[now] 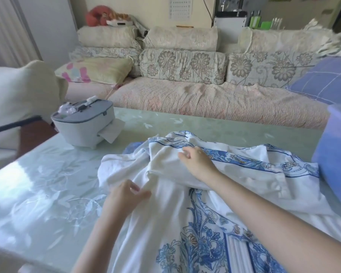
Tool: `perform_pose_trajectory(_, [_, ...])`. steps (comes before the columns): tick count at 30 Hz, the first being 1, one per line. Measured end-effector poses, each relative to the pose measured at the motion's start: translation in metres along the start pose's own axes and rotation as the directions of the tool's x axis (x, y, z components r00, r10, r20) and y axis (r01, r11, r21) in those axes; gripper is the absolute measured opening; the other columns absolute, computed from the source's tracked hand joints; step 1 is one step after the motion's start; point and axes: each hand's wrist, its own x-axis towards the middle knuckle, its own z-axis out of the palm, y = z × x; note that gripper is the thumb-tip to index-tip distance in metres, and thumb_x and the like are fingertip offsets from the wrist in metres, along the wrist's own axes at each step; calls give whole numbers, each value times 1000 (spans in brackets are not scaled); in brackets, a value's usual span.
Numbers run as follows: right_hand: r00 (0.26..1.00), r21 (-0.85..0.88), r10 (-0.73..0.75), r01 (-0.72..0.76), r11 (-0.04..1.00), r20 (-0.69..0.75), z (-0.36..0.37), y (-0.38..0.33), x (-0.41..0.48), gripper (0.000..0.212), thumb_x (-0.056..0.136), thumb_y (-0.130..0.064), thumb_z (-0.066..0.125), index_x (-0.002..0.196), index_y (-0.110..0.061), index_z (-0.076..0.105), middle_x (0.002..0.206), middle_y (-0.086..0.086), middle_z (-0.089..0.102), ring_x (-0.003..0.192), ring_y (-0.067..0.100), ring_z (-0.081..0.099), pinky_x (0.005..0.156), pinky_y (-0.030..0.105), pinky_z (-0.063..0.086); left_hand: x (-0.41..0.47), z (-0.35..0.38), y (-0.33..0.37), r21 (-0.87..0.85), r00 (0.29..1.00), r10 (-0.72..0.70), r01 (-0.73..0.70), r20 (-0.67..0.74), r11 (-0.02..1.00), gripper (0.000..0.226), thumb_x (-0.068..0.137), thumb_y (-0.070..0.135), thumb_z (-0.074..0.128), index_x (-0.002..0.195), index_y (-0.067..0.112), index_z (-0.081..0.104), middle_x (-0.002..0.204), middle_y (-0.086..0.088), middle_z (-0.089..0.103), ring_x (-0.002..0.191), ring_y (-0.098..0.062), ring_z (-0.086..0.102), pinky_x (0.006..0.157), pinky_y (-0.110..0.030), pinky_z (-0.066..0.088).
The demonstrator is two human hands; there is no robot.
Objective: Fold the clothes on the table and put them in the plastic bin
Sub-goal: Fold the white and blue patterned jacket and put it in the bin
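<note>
A white garment with blue floral print [185, 223] lies spread and rumpled over the near right part of the glass table [37, 194]. My right hand [195, 160] rests on a folded-over white part of it, fingers bent and touching the cloth near a blue border. My left hand [126, 194] lies on the garment's left edge, thumb and fingers pinching a fold of white fabric. A translucent blue plastic bin [335, 154] stands at the right edge of the table, partly out of view.
A grey tissue box [83, 123] with a tissue sticking out stands at the table's far left. Behind the table runs a floral sofa [185, 95] with cushions and a blue checked pillow [327, 81]. A white-covered chair [18, 91] stands at left.
</note>
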Motion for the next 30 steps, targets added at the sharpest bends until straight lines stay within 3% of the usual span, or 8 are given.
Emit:
perform_pose_trajectory(4, [991, -100, 44, -32, 994, 127, 19, -37, 8, 40, 97, -43, 36, 130, -23, 49, 138, 9, 42, 125, 26, 45, 99, 36, 38, -5, -2, 2, -199, 998, 59, -50, 38, 979, 13, 76, 25, 65, 73, 20, 53, 69, -5, 62, 55, -22, 54, 66, -39, 54])
perform_pose_trajectory(7, [984, -227, 83, -46, 973, 157, 29, -52, 16, 28, 97, -42, 32, 104, -29, 55, 131, 7, 49, 120, 25, 49, 94, 35, 37, -7, -1, -3, -219, 995, 97, -88, 31, 972, 11, 82, 15, 59, 76, 18, 50, 65, -4, 60, 51, -23, 53, 58, -38, 53])
perform_pose_trajectory(10, [988, -308, 121, -86, 948, 96, 33, -66, 26, 48, 96, -46, 30, 114, -15, 61, 125, 9, 58, 115, 27, 53, 82, 31, 36, -9, 2, -6, -179, 989, 137, -126, 56, 976, 8, 86, 22, 59, 83, 19, 52, 68, 1, 59, 55, -19, 55, 61, -35, 52])
perform_pose_trajectory(15, [988, -261, 147, -131, 956, 43, 29, -92, 54, 44, 94, -48, 44, 114, -11, 57, 123, 9, 59, 112, 28, 57, 74, 28, 35, -2, 0, 22, -250, 988, 124, -142, -88, 958, 41, 88, 61, 44, 82, 24, 60, 77, 12, 60, 70, -6, 54, 58, -25, 37])
perform_pose_trajectory(18, [990, -277, 134, -115, 954, 52, 38, -98, 68, 38, 90, -49, 52, 103, -14, 59, 117, 8, 62, 108, 27, 59, 72, 27, 36, 12, 6, 33, -284, 991, 50, -83, -120, 955, 53, 88, 63, 38, 59, 19, 46, 60, 5, 51, 61, -14, 49, 54, -29, 32])
perform_pose_trajectory(24, [993, -361, 121, -114, 925, -3, 59, -93, 86, 31, 89, -25, 58, 116, -10, 57, 124, 7, 58, 115, 27, 56, 81, 30, 43, 26, 19, 33, -352, 988, 30, -83, -154, 932, 29, 82, 39, 61, 65, 15, 57, 70, 2, 65, 70, -18, 59, 55, -26, 38])
perform_pose_trajectory(26, [993, -336, 102, -119, 934, -66, 60, -90, 91, 24, 92, -11, 53, 114, -5, 58, 123, 12, 59, 113, 30, 57, 80, 32, 43, 24, 21, 33, -359, 987, 35, -89, -156, 929, 27, 82, 34, 61, 72, 9, 60, 70, 2, 63, 68, -16, 56, 53, -24, 37])
perform_pose_trajectory(30, [963, -100, 99, -127, 987, -250, 54, -84, 96, 26, 99, -15, 39, 114, 1, 53, 122, 18, 57, 112, 36, 56, 80, 35, 41, 23, 16, 35, -384, 980, 55, -126, -189, 915, 21, 85, 28, 59, 73, 11, 55, 68, 5, 56, 68, -18, 53, 54, -27, 37])
